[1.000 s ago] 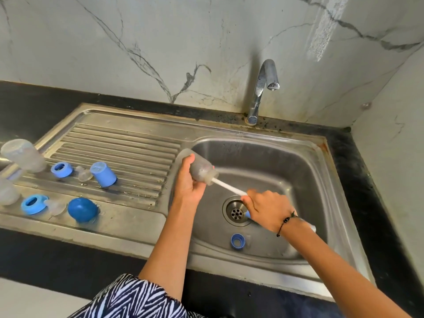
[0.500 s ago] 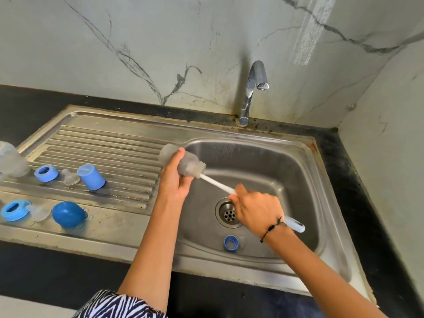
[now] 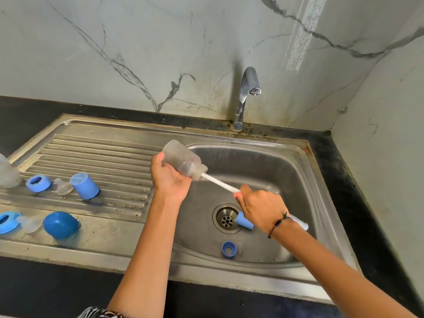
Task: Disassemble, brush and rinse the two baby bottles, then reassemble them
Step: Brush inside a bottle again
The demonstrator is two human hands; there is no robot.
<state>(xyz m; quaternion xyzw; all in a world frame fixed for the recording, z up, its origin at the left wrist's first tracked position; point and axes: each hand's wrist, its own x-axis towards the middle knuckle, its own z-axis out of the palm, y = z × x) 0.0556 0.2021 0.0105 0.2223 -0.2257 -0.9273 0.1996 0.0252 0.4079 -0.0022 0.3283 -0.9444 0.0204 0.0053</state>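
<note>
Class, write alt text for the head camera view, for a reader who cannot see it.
Over a steel sink, a left hand holds a clear baby bottle tilted while the right hand works a white bottle brush into its neck. Blue caps and rings lie on the drainboard.

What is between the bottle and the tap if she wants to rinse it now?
Nothing visible. The left hand holds the bottle over the basin's left edge, the brush handle in its mouth, gripped by the right hand. Only open air lies between it and the tap spout.
</note>
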